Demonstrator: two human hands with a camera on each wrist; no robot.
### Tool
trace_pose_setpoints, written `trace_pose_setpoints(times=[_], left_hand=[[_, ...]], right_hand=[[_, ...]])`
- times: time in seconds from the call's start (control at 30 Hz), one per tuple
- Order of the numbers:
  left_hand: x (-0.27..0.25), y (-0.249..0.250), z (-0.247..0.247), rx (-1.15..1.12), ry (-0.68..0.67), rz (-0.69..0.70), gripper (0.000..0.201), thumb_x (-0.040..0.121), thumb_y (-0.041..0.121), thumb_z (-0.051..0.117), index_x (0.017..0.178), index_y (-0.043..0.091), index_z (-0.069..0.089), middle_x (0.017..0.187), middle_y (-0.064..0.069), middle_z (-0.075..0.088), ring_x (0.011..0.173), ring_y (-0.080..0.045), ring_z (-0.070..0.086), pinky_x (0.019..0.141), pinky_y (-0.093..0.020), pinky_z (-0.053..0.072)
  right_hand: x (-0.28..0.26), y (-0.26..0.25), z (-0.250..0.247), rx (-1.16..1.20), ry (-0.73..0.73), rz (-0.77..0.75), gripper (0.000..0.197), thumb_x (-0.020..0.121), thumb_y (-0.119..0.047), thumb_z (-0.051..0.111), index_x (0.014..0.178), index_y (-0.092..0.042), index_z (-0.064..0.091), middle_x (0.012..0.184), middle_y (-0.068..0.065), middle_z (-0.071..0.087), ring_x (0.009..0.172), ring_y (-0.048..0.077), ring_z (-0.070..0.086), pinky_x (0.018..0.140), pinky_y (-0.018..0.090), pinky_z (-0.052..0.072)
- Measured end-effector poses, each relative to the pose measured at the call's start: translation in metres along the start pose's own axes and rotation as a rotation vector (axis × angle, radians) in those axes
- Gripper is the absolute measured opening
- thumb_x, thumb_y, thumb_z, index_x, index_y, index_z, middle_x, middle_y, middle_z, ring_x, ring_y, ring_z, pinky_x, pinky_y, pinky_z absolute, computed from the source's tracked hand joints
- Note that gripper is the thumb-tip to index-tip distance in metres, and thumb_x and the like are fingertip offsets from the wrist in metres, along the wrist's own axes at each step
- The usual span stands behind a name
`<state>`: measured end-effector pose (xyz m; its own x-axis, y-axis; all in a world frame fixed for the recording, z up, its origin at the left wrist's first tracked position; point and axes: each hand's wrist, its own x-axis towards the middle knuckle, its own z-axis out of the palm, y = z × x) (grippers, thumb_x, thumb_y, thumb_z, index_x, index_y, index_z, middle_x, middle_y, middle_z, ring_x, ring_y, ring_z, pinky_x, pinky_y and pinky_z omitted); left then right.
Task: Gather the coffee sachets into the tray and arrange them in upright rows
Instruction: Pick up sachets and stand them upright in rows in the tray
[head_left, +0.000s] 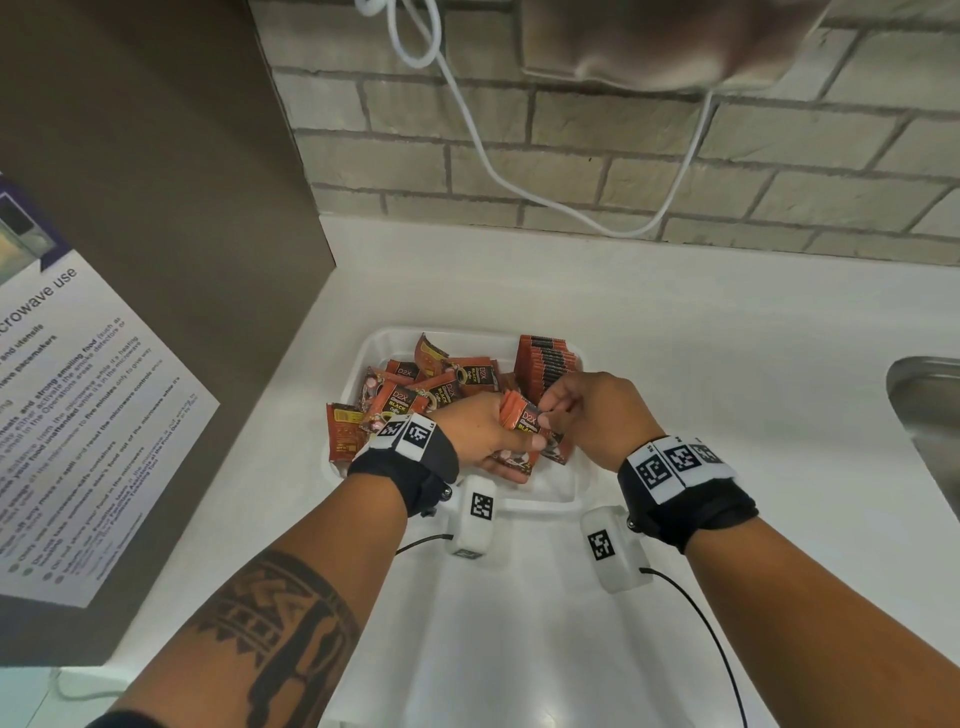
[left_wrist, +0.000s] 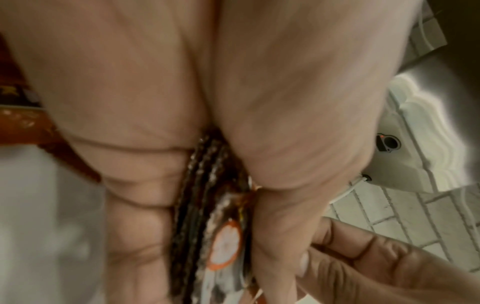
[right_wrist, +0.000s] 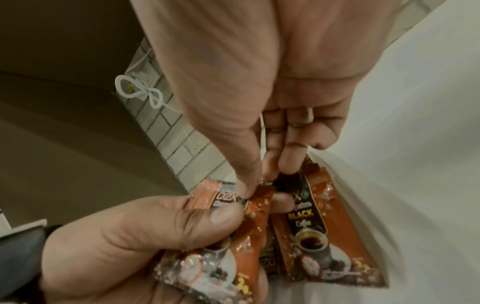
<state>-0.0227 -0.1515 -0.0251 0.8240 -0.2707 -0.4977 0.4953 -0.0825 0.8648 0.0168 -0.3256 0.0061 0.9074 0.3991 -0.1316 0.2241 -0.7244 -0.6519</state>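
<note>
The head view looks steeply down on the tray (head_left: 545, 499) from above its near edge. Both wrist views sit close over it, sharing the held sachets (right_wrist: 322, 236).

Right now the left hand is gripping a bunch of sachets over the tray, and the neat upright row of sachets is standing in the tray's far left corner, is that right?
Not quite. The left hand does grip a bunch of sachets over the tray, but the head view shows the upright row standing in the far right corner; the left side holds a loose pile.
</note>
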Motion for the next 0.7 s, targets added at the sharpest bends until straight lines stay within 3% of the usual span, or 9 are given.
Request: trace_pose_setpoints(times=[0.1,0.27,0.33,0.37,0.43,0.5,0.57,0.63,0.7], left_hand=[[-0.001,0.0,0.0,0.016,-0.005,-0.011,0.017,0.09,0.008,0.073,0.104,0.01,0.066,0.089,-0.004,0.071,0.088,-0.019,0.071,0.084,-0.043,0.061],[-0.006,0.001,-0.004,0.14,-0.002,-0.041,0.033,0.087,0.01,0.077,0.118,0.006,0.065,0.107,-0.015,0.071,0.102,-0.027,0.07,0.089,-0.045,0.06],[-0.008,0.004,-0.006,0.25,0.006,-0.057,0.034,0.088,0.013,0.076,0.12,0.008,0.065,0.11,-0.019,0.07,0.09,-0.025,0.071,0.077,-0.036,0.063],[-0.01,0.007,-0.007,0.326,0.023,-0.066,0.032,0.09,0.014,0.075,0.12,0.008,0.065,0.105,-0.018,0.07,0.08,-0.02,0.07,0.064,-0.027,0.062],[-0.013,0.011,-0.009,0.472,0.064,-0.087,0.029,0.093,0.019,0.071,0.119,0.009,0.064,0.093,-0.012,0.067,0.066,-0.015,0.063,0.043,-0.014,0.047],[-0.013,0.01,-0.013,0.537,0.085,-0.105,0.026,0.097,0.022,0.066,0.118,0.007,0.064,0.088,-0.011,0.065,0.059,-0.014,0.059,0.038,-0.012,0.041],[-0.014,0.01,-0.014,0.545,0.09,-0.125,0.026,0.097,0.029,0.066,0.114,0.009,0.065,0.086,-0.01,0.067,0.059,-0.015,0.06,0.044,-0.016,0.046],[-0.013,0.009,-0.013,0.492,0.053,-0.126,0.03,0.094,0.036,0.068,0.11,0.01,0.068,0.089,-0.01,0.069,0.067,-0.019,0.062,0.057,-0.025,0.055],[-0.012,0.009,-0.011,0.432,0.018,-0.074,0.034,0.096,0.033,0.065,0.114,0.004,0.068,0.093,-0.012,0.068,0.072,-0.017,0.063,0.067,-0.03,0.058]], right_hand=[[0.0,-0.001,-0.001,-0.025,-0.017,-0.004,0.006,0.085,-0.021,0.074,0.084,-0.026,0.071,0.08,-0.012,0.067,0.071,0.0,0.061,0.057,0.007,0.039],[-0.001,0.0,-0.009,-0.032,-0.012,-0.013,0.006,0.089,-0.015,0.068,0.087,-0.021,0.069,0.078,-0.012,0.067,0.069,0.002,0.062,0.057,0.008,0.041],[-0.001,0.0,-0.014,-0.044,-0.032,-0.022,0.009,0.09,-0.012,0.066,0.088,-0.02,0.068,0.077,-0.013,0.066,0.07,0.005,0.062,0.058,0.009,0.041],[-0.002,0.001,-0.016,-0.053,-0.048,-0.02,0.011,0.09,-0.01,0.065,0.088,-0.02,0.069,0.078,-0.012,0.066,0.071,0.006,0.062,0.059,0.01,0.042],[-0.003,0.002,-0.017,-0.076,-0.061,-0.008,0.014,0.09,-0.007,0.062,0.088,-0.019,0.07,0.079,-0.01,0.068,0.076,0.009,0.063,0.062,0.015,0.044],[-0.004,0.004,-0.016,-0.084,-0.073,0.006,0.015,0.09,-0.007,0.062,0.088,-0.019,0.071,0.079,-0.009,0.068,0.078,0.009,0.063,0.064,0.016,0.044],[-0.005,0.005,-0.015,-0.092,-0.09,0.021,0.014,0.09,-0.008,0.063,0.088,-0.019,0.071,0.079,-0.009,0.068,0.078,0.009,0.063,0.064,0.016,0.044],[-0.005,0.006,-0.014,-0.089,-0.104,0.027,0.014,0.09,-0.008,0.063,0.087,-0.019,0.071,0.08,-0.008,0.07,0.079,0.009,0.064,0.065,0.015,0.045],[-0.006,0.004,-0.013,-0.061,-0.111,0.017,0.015,0.091,-0.008,0.063,0.087,-0.02,0.07,0.079,-0.008,0.07,0.073,0.004,0.063,0.061,0.008,0.043]])
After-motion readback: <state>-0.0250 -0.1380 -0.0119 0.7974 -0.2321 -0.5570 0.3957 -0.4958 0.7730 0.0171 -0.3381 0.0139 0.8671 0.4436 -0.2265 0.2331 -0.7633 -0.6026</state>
